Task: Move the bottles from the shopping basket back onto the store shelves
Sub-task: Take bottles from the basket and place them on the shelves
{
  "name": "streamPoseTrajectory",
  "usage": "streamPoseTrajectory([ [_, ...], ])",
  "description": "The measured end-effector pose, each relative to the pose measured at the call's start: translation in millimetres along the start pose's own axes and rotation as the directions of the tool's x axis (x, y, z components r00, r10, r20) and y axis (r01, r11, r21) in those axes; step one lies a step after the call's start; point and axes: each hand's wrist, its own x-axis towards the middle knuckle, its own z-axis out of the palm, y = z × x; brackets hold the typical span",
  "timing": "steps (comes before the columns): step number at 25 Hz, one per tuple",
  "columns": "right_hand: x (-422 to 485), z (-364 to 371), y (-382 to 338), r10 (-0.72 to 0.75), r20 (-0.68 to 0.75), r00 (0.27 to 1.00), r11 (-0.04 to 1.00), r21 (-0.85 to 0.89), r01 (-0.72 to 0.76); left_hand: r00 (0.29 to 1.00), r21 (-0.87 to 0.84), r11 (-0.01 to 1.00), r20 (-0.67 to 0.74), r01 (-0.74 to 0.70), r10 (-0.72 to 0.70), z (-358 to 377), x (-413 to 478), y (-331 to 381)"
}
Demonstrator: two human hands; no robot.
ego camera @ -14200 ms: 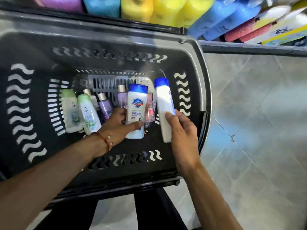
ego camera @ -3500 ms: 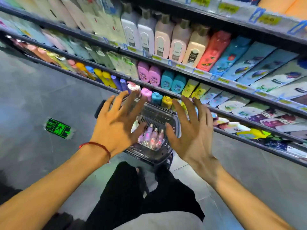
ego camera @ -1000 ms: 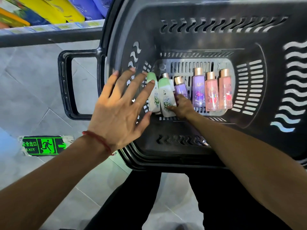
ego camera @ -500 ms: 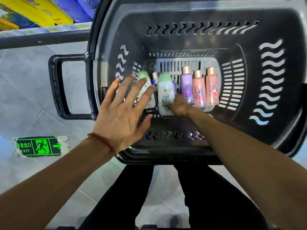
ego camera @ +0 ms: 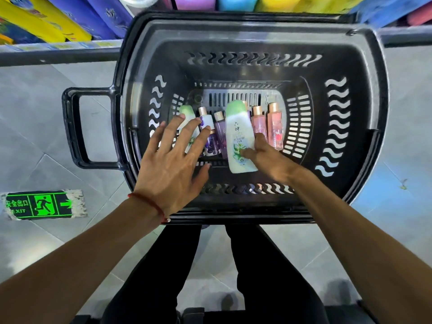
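A black shopping basket stands on the floor below me. My right hand grips a white bottle with a green cap, raised above the basket's bottom. My left hand hovers with fingers spread over a second green-capped bottle, partly hidden by my fingers. Beside that bottle lie purple bottles and two pink bottles with gold caps.
The basket's side handle sticks out to the left. The lowest store shelf runs along the top, with yellow, blue and purple packs on it. A green exit sign is stuck on the tiled floor at left. My dark trouser legs are below.
My right hand has lifted the green-capped bottle up from the row and toward me. The left hand stays spread over the left bottles. The view has shifted so the basket is centred.
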Motion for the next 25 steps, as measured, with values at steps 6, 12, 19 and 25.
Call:
streamPoseTrajectory([
  [6, -35.6, 3.5, 8.6, -0.025, -0.264, 0.964, 0.97, 0.227, 0.087, 0.996, -0.04, 0.998, 0.077, 0.039, -0.035, 10.8, 9.2, 6.0],
  [12, -3.6, 2.6, 5.4, -0.088, -0.336, 0.938, 0.973, 0.173, 0.154, 0.963, -0.209, 0.946, 0.162, 0.248, -0.217, 42.1, 34.2, 8.7],
  [19, 70.6, -7.0, 19.6, -0.178, -0.277, 0.944, 0.959, 0.167, 0.23, 0.717, -0.624, 0.393, 0.431, 0.675, -0.547, 144.8, 91.2, 7.2],
  [25, 111.2, -9.2, 43.6, -0.16, -0.286, 0.945, 0.973, 0.117, 0.2, 0.544, -0.559, 0.186, 0.587, 0.808, -0.6, 206.0, 111.1, 3.7],
])
